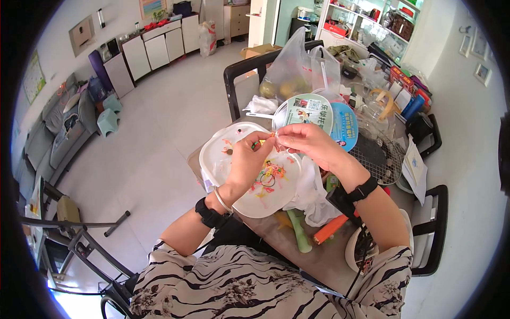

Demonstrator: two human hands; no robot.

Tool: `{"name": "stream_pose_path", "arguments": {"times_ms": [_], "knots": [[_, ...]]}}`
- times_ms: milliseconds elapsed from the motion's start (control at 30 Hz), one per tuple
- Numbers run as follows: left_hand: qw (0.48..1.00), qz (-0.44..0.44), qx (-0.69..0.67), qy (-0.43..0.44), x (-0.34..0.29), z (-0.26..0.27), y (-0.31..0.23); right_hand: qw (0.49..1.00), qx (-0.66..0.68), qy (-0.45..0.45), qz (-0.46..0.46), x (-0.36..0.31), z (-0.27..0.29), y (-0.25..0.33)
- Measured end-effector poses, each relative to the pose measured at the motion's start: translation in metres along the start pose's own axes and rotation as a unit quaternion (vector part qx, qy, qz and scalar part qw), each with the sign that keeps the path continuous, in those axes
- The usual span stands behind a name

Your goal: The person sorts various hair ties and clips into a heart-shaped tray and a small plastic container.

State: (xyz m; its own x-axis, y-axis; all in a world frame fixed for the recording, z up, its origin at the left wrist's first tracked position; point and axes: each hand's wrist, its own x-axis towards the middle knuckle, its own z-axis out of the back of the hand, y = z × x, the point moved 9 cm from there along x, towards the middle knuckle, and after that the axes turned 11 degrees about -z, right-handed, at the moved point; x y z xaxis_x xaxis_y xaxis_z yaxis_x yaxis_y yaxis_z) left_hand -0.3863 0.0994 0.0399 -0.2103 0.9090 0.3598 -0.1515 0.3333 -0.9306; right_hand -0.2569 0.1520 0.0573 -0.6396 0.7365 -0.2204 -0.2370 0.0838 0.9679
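Observation:
Over a white tray (289,187) my two hands meet, fingertips almost touching. My left hand (245,162) is closed in a pinch, thumb against fingers. My right hand (307,142) pinches too, right beside it. A tiny orange bit shows between the fingertips; it is too small to name. Something clear and thin seems to hang under the right fingers. Beneath the hands, many small bright loops and strips (272,173), like rubber bands in pink, yellow, orange and green, lie scattered on the tray. A thin dark ring (267,179) lies among them.
Behind the tray lie a green round fan (305,109) and a blue one (345,125). A wire rack (378,159) stands right of them. White plastic bags (314,204), a green stalk-like thing (300,234) and an orange tube-shaped thing (330,228) sit near the table edge.

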Motion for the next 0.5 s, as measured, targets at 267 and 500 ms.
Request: {"name": "stream_pose_path", "arguments": {"times_ms": [267, 500], "knots": [[0.997, -0.056, 0.060, -0.015, -0.005, -0.021, 0.001, 0.999, -0.010, -0.013, -0.027, -0.018, 0.015, -0.015], [0.985, -0.127, 0.112, -0.016, -0.003, -0.026, -0.017, 0.997, 0.058, 0.019, -0.046, -0.024, 0.019, -0.020]]}}
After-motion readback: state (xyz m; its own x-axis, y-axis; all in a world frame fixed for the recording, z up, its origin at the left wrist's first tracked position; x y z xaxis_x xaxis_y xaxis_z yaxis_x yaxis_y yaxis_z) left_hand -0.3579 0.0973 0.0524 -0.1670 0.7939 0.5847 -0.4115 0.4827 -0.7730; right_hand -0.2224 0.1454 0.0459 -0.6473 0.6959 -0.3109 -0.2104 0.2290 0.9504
